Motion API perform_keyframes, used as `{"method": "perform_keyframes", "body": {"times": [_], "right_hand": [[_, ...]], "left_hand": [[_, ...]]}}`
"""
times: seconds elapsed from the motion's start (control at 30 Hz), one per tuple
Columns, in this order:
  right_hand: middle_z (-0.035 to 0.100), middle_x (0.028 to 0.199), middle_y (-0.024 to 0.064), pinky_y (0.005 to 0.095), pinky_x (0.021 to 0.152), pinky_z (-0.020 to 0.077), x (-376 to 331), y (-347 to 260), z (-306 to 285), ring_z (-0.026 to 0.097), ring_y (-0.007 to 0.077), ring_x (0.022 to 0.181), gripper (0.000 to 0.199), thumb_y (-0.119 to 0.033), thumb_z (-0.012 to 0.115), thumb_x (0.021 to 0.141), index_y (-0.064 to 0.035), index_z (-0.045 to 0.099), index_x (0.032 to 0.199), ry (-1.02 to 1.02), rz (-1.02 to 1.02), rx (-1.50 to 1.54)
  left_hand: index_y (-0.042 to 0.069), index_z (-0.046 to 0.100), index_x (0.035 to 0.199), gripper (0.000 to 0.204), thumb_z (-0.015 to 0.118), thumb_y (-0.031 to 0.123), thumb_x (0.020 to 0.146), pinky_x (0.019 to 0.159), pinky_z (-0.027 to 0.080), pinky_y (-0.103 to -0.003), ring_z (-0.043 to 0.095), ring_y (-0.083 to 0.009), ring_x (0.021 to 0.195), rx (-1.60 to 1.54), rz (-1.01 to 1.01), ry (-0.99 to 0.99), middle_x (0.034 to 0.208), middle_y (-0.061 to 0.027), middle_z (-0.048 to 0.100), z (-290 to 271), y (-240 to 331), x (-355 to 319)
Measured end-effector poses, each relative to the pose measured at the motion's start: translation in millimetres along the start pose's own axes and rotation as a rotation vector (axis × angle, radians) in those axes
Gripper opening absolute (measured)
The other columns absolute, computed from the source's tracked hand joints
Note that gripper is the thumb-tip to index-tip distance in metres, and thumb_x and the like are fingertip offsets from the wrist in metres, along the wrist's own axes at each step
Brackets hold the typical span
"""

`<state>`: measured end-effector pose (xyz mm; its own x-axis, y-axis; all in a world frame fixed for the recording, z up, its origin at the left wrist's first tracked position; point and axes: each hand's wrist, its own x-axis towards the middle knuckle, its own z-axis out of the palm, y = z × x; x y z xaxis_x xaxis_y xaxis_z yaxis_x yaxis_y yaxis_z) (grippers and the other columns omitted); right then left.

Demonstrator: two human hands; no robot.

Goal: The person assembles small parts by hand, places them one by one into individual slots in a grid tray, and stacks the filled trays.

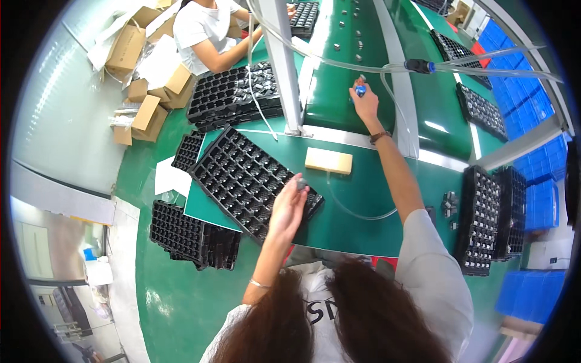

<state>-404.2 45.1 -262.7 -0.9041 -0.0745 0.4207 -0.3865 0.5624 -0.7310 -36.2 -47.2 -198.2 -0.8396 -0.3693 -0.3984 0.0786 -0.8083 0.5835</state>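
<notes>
My left hand (287,210) is closed around a small grey metal part (301,183), held above the near right end of a black compartment tray (242,175). That tray lies slanted across the green table, its pockets looking mostly bare. Out over the green conveyor belt (339,109) reaches my right hand (365,106), with its fingers wrapped round a small blue hand tool (361,91). A small greyish piece shows at the tool's far tip; whether it is part of the tool I cannot tell. Several small metal parts (359,45) lie farther up the belt.
A yellow block (328,160) and a clear hose (363,216) lie on the table. A white post (283,60) rises at the belt's left edge. Stacked trays (233,97) stand beyond, near a co-worker (206,36). More trays (481,218) stand at right, cardboard boxes (148,115) at left.
</notes>
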Motion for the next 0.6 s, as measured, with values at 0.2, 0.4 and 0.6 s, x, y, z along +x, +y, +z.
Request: {"method": "perform_keyframes", "body": {"times": [0.2,0.4,0.6], "right_hand": [[0.062,0.085,0.0170,0.0428,0.070,0.0459,-5.0,-17.7,-5.9,0.059,0.0349,0.082,0.036,-0.035,0.062,0.079,-0.0076,0.056,0.102,-0.037,-0.108,-0.119],[0.059,0.086,0.0024,0.0265,0.070,0.0428,-98.1,-115.7,-94.0,0.054,0.0121,0.076,0.022,-0.024,0.058,0.086,-0.0035,0.059,0.092,-0.292,0.007,0.741],[0.060,0.088,0.0015,0.0214,0.071,0.0431,-205.9,-155.2,-151.3,0.055,0.0067,0.080,0.020,-0.018,0.055,0.087,-0.0023,0.058,0.098,-0.612,0.185,0.951]], "left_hand": [[0.000,0.055,0.112,0.027,0.054,0.017,0.091,0.083,0.045,-0.022,0.057,-0.0136,0.091,0.050,0.028,-0.050,0.104,-0.0061,0.061,4.1,-13.4,8.0],[-0.001,0.054,0.116,0.030,0.054,0.015,0.091,0.079,0.046,-0.019,0.056,-0.0098,0.089,0.210,0.157,-0.112,0.097,-0.0024,0.060,29.7,1.3,-13.5],[-0.001,0.055,0.116,0.031,0.057,0.015,0.089,0.079,0.043,-0.020,0.054,-0.0065,0.087,0.411,0.233,-0.130,0.099,-0.0028,0.061,43.7,-3.4,-36.1]]}}
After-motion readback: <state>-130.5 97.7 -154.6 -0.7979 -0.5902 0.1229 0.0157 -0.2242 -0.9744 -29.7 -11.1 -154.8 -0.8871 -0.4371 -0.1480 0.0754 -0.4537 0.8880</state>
